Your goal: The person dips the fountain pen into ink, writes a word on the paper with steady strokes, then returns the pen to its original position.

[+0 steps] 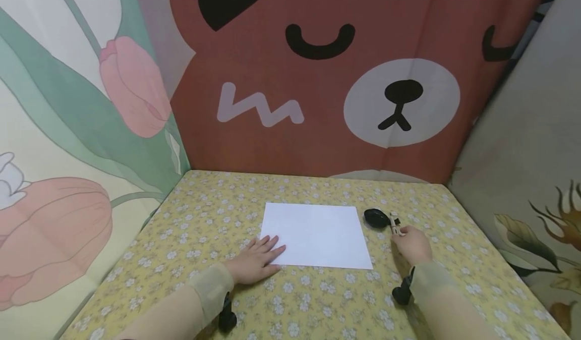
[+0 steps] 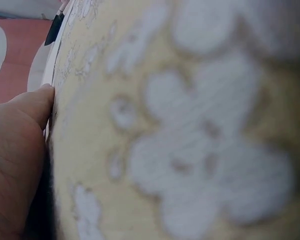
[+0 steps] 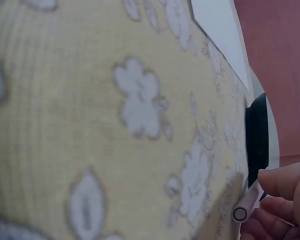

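A blank white sheet of paper (image 1: 315,236) lies flat on the table. My left hand (image 1: 256,260) rests on its lower left corner with the fingers spread and straight. In the left wrist view the thumb (image 2: 32,107) lies along the paper's edge. To the right of the paper, my right hand (image 1: 412,245) pinches a slim pale pink, pen-like rod (image 3: 246,206) with a round end. Touching or just beyond the rod is a black oval, dish-like object (image 1: 375,218). A small black piece (image 1: 397,221) shows beside the rod; its kind is unclear.
Yellow cloth with white flowers covers the table (image 1: 327,299). A brown bear-print backdrop (image 1: 317,148) stands at the rear edge, with printed fabric walls at the left (image 1: 91,128) and right (image 1: 522,178). Small black devices (image 1: 227,317) are strapped at both wrists.
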### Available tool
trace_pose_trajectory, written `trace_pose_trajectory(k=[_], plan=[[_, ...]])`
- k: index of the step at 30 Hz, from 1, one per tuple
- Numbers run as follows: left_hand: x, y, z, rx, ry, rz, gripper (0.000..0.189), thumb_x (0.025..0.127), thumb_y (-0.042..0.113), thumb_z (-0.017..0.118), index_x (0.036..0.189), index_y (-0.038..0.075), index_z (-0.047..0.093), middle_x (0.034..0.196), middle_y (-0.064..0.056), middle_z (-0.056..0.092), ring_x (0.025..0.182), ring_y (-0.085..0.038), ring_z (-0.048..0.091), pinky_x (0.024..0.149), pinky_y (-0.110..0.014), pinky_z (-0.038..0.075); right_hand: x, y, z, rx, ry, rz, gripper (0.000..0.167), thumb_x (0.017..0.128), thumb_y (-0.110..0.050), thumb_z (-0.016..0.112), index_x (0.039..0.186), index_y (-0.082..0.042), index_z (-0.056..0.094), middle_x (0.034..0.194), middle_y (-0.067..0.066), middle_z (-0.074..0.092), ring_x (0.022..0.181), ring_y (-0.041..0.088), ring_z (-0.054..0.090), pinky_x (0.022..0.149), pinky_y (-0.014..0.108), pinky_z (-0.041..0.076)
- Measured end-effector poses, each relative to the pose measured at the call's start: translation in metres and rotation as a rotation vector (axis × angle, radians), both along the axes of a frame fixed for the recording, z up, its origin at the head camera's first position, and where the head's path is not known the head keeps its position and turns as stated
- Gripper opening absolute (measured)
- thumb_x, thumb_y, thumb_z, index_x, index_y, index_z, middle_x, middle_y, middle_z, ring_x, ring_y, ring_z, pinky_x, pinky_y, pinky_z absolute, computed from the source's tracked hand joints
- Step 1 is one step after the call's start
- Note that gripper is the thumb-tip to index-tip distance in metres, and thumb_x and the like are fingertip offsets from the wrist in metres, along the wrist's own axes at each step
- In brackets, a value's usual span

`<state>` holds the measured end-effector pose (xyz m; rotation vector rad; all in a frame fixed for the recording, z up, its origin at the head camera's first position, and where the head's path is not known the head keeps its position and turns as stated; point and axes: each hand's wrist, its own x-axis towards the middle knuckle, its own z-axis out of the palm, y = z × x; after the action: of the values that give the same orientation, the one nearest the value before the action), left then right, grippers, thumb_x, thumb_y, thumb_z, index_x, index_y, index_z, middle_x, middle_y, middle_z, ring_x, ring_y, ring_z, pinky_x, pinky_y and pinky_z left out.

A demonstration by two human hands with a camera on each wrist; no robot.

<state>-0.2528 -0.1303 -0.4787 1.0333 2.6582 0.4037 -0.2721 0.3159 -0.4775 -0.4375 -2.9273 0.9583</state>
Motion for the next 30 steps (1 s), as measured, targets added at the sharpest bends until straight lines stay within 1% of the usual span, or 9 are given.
trace_pose_trajectory(k=[4, 8, 12, 15, 21, 25, 30], plan=[[0.0006, 0.0005, 0.0020, -0.002, -0.013, 0.004, 0.060, 0.103, 0.049, 0.033, 0.155, 0.022, 0.021, 0.162, -0.006, 0.006, 0.147, -0.030, 0.004, 0.115, -0.056, 0.005, -0.0022, 0.0009, -0.0030, 0.014, 0.007, 0.008, 0.041, 0.093, -0.021, 0.056, 0.116, 0.013, 0.058, 0.108, 0.030, 0.061, 0.091, 0.040, 0.060, 0.071, 0.049, 0.049], [-0.0011, -0.0001, -0.0016, -0.007, -0.013, 0.005, 0.059, 0.104, 0.048, 0.032, 0.155, 0.023, 0.021, 0.162, -0.006, 0.005, 0.147, -0.029, 0.004, 0.115, -0.056, 0.005, -0.0031, 0.0008, -0.0053, 0.024, 0.015, 0.006, 0.035, 0.092, -0.020, 0.057, 0.107, 0.011, 0.061, 0.096, 0.024, 0.064, 0.081, 0.034, 0.060, 0.067, 0.045, 0.048], [-0.0020, -0.0004, -0.0043, -0.011, -0.010, 0.005, 0.058, 0.104, 0.048, 0.032, 0.156, 0.024, 0.020, 0.162, -0.005, 0.005, 0.147, -0.029, 0.004, 0.115, -0.056, 0.005, -0.0043, -0.0003, -0.0058, 0.024, 0.010, -0.010, 0.031, 0.093, -0.021, 0.057, 0.101, 0.008, 0.062, 0.088, 0.019, 0.064, 0.075, 0.030, 0.058, 0.063, 0.043, 0.046], [-0.0026, 0.0000, -0.0049, -0.017, -0.007, 0.002, 0.058, 0.104, 0.048, 0.032, 0.156, 0.025, 0.020, 0.162, -0.005, 0.005, 0.147, -0.029, 0.003, 0.115, -0.056, 0.005, -0.0055, 0.0003, -0.0066, 0.033, 0.001, -0.022, 0.032, 0.094, -0.023, 0.056, 0.100, 0.008, 0.063, 0.087, 0.019, 0.065, 0.075, 0.030, 0.059, 0.063, 0.042, 0.047], [-0.0031, 0.0006, -0.0035, -0.001, -0.024, -0.007, 0.058, 0.104, 0.047, 0.033, 0.156, 0.023, 0.020, 0.162, -0.006, 0.005, 0.147, -0.029, 0.004, 0.115, -0.056, 0.005, -0.0069, 0.0035, -0.0078, 0.046, -0.008, -0.018, 0.036, 0.095, -0.023, 0.052, 0.103, 0.010, 0.064, 0.092, 0.023, 0.066, 0.078, 0.033, 0.062, 0.065, 0.046, 0.049], [-0.0035, 0.0000, -0.0041, 0.002, -0.026, -0.008, 0.058, 0.104, 0.047, 0.032, 0.156, 0.023, 0.020, 0.162, -0.006, 0.005, 0.147, -0.029, 0.004, 0.115, -0.057, 0.005, -0.0059, 0.0029, -0.0083, 0.027, 0.008, -0.023, 0.038, 0.096, -0.023, 0.051, 0.106, 0.011, 0.063, 0.095, 0.025, 0.066, 0.080, 0.036, 0.062, 0.066, 0.047, 0.049], [-0.0050, -0.0010, -0.0075, -0.003, -0.018, 0.000, 0.058, 0.104, 0.049, 0.031, 0.156, 0.025, 0.019, 0.162, -0.003, 0.003, 0.147, -0.027, 0.002, 0.115, -0.056, 0.004, -0.0033, 0.0000, -0.0063, -0.034, 0.046, -0.058, 0.042, 0.097, -0.025, 0.050, 0.113, 0.012, 0.061, 0.100, 0.028, 0.065, 0.081, 0.037, 0.062, 0.063, 0.046, 0.049]])
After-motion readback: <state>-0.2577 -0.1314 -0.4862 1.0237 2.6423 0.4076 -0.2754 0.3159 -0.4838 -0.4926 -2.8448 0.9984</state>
